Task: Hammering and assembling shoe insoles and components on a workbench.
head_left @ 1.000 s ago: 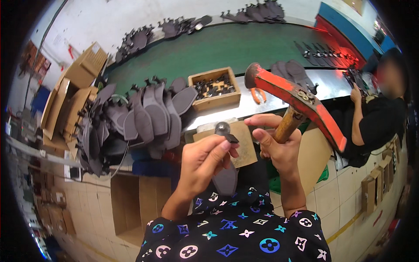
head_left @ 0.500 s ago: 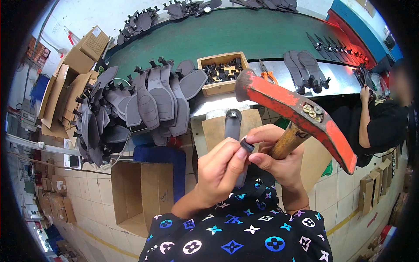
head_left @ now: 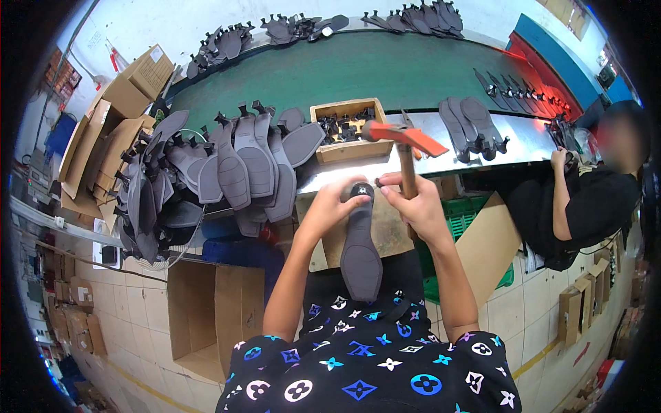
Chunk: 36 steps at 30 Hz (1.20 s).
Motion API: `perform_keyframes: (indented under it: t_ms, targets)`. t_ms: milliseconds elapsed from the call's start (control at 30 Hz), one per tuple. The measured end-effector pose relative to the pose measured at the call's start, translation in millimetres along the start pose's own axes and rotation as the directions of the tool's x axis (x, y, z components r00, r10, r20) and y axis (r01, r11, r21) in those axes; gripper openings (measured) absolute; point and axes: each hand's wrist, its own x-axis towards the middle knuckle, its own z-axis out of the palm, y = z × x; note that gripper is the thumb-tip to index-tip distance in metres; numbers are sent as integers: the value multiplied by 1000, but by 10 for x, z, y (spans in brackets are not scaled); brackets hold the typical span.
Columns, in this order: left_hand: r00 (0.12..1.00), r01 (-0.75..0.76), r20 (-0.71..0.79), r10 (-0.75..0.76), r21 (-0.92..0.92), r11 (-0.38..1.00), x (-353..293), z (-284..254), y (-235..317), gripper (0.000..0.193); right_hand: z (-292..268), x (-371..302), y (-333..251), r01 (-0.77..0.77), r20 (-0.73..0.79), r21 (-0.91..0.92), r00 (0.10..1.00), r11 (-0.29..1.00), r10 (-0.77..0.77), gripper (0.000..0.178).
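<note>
A dark grey shoe sole (head_left: 361,255) lies in front of me, its heel end with a black round seat pointing away. My left hand (head_left: 334,210) wraps round that heel end, thumb on top. My right hand (head_left: 423,210) holds an orange-red hammer (head_left: 413,138) upright by its wooden handle, the head above the fist. Between the right thumb and forefinger I also pinch a small black piece (head_left: 378,182), just right of the heel seat. Beneath the sole is a worn tan work block (head_left: 323,234).
A wooden box (head_left: 351,151) of small black parts stands beyond my hands. Piled soles (head_left: 248,162) are at left, three soles (head_left: 475,124) at right. Behind runs a green conveyor belt (head_left: 330,69). An open carton (head_left: 193,310) stands lower left; a co-worker (head_left: 578,186) sits at right.
Both hands have moved away from me to the sole's heel end. My left hand has let go of the small black piece and grasped the sole. The hammer has moved away with my right hand.
</note>
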Motion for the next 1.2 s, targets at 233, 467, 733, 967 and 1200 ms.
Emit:
perform_keyframes:
  t_ms: [233,467,733,967,1200]
  targets:
    - [984,156,-48,-171,-227,961,-184,94,-88,28,184,197,302,219,93,-136,974,966,-207,25]
    - [973,208,-55,-226,-224,952,-302,88,-87,27,228,178,245,328,239,-328,936,886,-258,25]
    - [976,214,22,-216,-270,939,-292,55,-97,27,217,108,268,479,297,-421,875,771,-382,28]
    - [991,92,-71,-117,-286,954,-286,86,-134,28,170,-147,-25,293,193,-372,952,881,-236,28]
    - [979,158,-57,-195,-388,908,-304,100,-174,27,100,-759,-219,138,5,-315,990,939,-144,36]
